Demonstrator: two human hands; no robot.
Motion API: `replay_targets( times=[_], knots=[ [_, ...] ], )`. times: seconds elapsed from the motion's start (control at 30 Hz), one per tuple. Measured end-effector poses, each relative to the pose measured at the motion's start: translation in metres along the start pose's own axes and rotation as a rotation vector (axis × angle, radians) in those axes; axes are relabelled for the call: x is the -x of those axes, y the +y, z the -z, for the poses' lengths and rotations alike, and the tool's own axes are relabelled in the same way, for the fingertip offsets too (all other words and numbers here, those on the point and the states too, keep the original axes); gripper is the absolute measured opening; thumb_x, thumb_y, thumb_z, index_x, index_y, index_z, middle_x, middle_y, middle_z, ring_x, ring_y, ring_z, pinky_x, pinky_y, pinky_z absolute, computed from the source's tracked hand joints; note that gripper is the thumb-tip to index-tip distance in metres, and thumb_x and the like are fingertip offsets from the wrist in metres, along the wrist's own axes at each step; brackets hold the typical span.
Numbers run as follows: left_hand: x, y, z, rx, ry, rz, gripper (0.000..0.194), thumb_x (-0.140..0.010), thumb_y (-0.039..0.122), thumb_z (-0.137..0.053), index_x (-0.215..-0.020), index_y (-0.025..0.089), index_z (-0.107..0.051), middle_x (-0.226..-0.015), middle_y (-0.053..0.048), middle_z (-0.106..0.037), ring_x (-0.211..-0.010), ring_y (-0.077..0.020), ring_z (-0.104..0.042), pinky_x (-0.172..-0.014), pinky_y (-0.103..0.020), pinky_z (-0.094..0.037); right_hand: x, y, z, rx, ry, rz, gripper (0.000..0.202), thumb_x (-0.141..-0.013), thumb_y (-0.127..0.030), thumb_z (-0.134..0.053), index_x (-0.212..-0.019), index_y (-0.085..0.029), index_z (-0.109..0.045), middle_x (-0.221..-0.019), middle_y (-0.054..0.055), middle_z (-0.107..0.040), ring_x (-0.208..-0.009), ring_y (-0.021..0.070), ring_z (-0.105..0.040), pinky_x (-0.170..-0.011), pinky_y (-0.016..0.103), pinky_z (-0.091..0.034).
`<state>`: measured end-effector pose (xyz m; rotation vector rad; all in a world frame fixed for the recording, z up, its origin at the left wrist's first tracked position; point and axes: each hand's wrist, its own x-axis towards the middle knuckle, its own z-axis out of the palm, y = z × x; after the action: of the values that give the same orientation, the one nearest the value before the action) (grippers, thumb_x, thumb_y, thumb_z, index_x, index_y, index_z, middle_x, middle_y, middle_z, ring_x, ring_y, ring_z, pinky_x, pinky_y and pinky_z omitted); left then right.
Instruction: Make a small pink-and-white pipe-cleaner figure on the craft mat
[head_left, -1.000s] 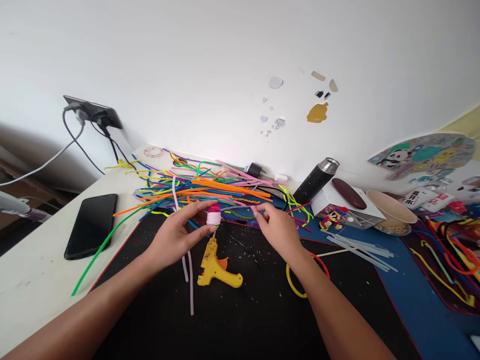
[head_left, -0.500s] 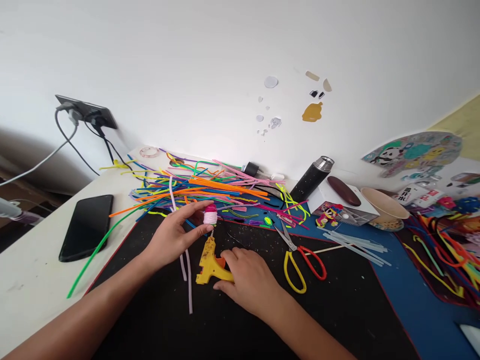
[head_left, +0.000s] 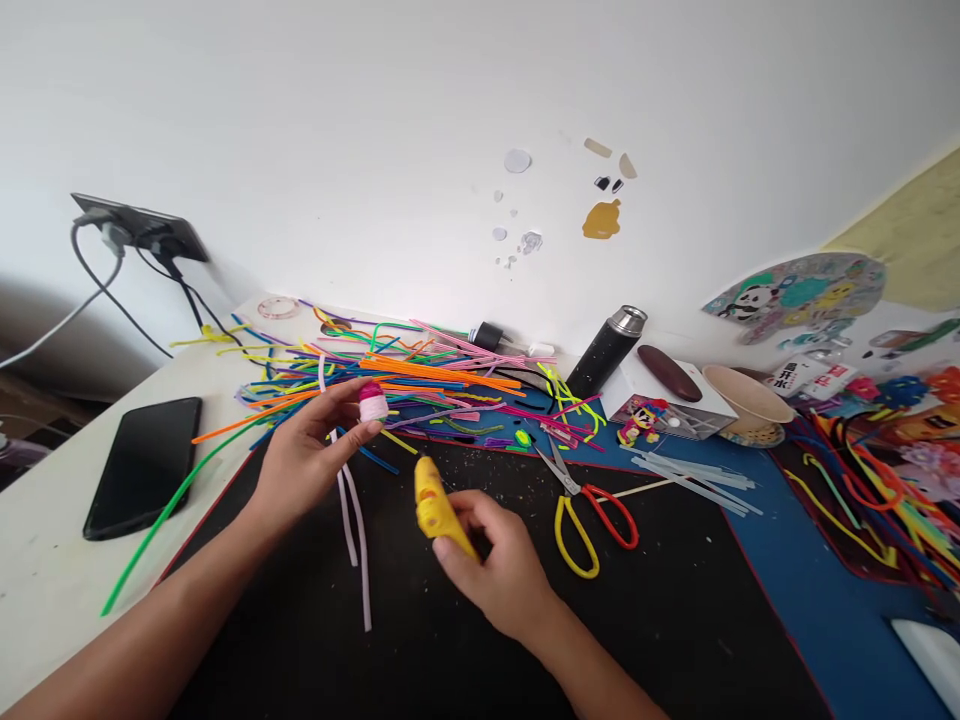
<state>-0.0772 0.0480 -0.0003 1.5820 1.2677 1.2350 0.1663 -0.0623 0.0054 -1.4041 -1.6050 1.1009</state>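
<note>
On the bench (head_left: 56,565), a black mat (head_left: 660,620) spreads near of both hands, leaving room. The right hand (head_left: 499,565) grips the yellow glue gun (head_left: 437,505), slanting far-left; scissors (head_left: 574,490) lie right. Left of and beyond its nose, apart, the left hand (head_left: 311,440) pinches the pink coil (head_left: 373,406).

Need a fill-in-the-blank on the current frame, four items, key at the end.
1. The right hand grips the ____ glue gun.
2. In the picture, the pink piece in the left hand is to the ____ of the glue gun.
3. The scissors have handles in two colours, yellow and ____.
4. The phone lies face ____.

Missing words: yellow; left; red; up.
</note>
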Motion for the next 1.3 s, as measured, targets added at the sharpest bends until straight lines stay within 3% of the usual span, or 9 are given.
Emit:
replay_targets(
  times=[0.17,0.27,0.37,0.53,0.67,0.73,0.83,1.03,1.3],
  knots=[
    [0.006,0.003,-0.009,-0.122,-0.067,-0.034,0.063,-0.089,0.058,-0.073,-0.141,0.022,-0.065,-0.115,-0.009,-0.077,-0.094,-0.0247,-0.071,-0.090,-0.039,-0.058,0.007,0.002,0.016,-0.119,0.349,0.031,0.029,-0.095,-0.043,-0.062,-0.112,-0.021,-0.066,-0.080,0.003,-0.070,-0.065,0.0178,-0.065,-0.057,0.027,-0.053],
    [0.010,0.007,-0.014,-0.223,-0.152,-0.111,0.059,-0.092,0.057,-0.070,-0.140,0.024,-0.065,-0.107,-0.007,-0.078,-0.090,-0.0237,-0.071,-0.087,-0.037,-0.059,0.014,0.004,0.027,0.002,0.450,0.101,0.029,-0.091,-0.038,-0.067,-0.114,-0.021,-0.068,-0.085,0.005,-0.074,-0.070,0.0204,-0.069,-0.061,0.029,-0.057],
    [0.013,0.009,-0.019,-0.278,-0.250,-0.175,0.054,-0.094,0.054,-0.069,-0.139,0.026,-0.065,-0.115,-0.008,-0.077,-0.095,-0.0244,-0.073,-0.089,-0.035,-0.060,0.024,0.011,0.038,0.121,0.526,0.107,0.031,-0.091,-0.037,-0.069,-0.118,-0.021,-0.068,-0.089,0.007,-0.077,-0.072,0.0218,-0.071,-0.061,0.029,-0.059],
    [0.021,0.011,-0.031,-0.345,-0.504,-0.245,0.047,-0.098,0.044,-0.065,-0.142,0.029,-0.063,-0.133,-0.008,-0.073,-0.117,-0.0261,-0.071,-0.102,-0.036,-0.056,0.038,0.023,0.051,0.295,0.530,0.036,0.030,-0.092,-0.036,-0.068,-0.119,-0.022,-0.068,-0.084,0.004,-0.075,-0.068,0.0200,-0.071,-0.062,0.028,-0.058],
    [0.028,0.014,-0.046,-0.422,-0.749,-0.334,0.045,-0.096,0.028,-0.067,-0.141,0.028,-0.063,-0.127,-0.008,-0.074,-0.114,-0.0261,-0.071,-0.102,-0.038,-0.056,0.040,0.032,0.057,0.407,0.495,-0.058,0.031,-0.092,-0.040,-0.065,-0.118,-0.022,-0.068,-0.080,0.003,-0.073,-0.064,0.0203,-0.070,-0.060,0.029,-0.055],
    [0.029,0.015,-0.054,-0.436,-0.812,-0.382,0.048,-0.092,0.021,-0.069,-0.140,0.026,-0.063,-0.122,-0.009,-0.074,-0.112,-0.0270,-0.070,-0.101,-0.040,-0.056,0.040,0.036,0.058,0.466,0.483,-0.092,0.033,-0.092,-0.041,-0.064,-0.118,-0.022,-0.068,-0.081,0.003,-0.073,-0.066,0.0217,-0.071,-0.061,0.030,-0.055],
    [0.027,0.014,-0.066,-0.410,-0.824,-0.413,0.048,-0.091,0.018,-0.070,-0.138,0.024,-0.063,-0.122,-0.011,-0.074,-0.115,-0.0280,-0.068,-0.104,-0.043,-0.055,0.041,0.042,0.059,0.553,0.451,-0.114,0.034,-0.092,-0.042,-0.062,-0.119,-0.023,-0.068,-0.083,0.004,-0.074,-0.070,0.0235,-0.073,-0.063,0.031,-0.053],
    [0.022,-0.001,-0.082,-0.332,-0.733,-0.352,0.045,-0.092,0.022,-0.073,-0.136,0.025,-0.065,-0.134,-0.011,-0.072,-0.128,-0.0284,-0.065,-0.112,-0.046,-0.052,0.042,0.054,0.062,0.665,0.409,-0.140,0.036,-0.093,-0.042,-0.060,-0.119,-0.020,-0.069,-0.085,0.005,-0.077,-0.071,0.0242,-0.075,-0.062,0.031,-0.050],
    [0.011,-0.012,-0.096,-0.374,-0.704,-0.393,0.046,-0.092,0.023,-0.074,-0.136,0.024,-0.065,-0.138,-0.011,-0.070,-0.133,-0.0295,-0.062,-0.117,-0.048,-0.049,0.029,0.061,0.081,0.752,0.417,-0.188,0.036,-0.092,-0.043,-0.059,-0.120,-0.024,-0.072,-0.086,0.003,-0.079,-0.061,0.0214,-0.071,-0.052,0.028,-0.041]
  ],
)
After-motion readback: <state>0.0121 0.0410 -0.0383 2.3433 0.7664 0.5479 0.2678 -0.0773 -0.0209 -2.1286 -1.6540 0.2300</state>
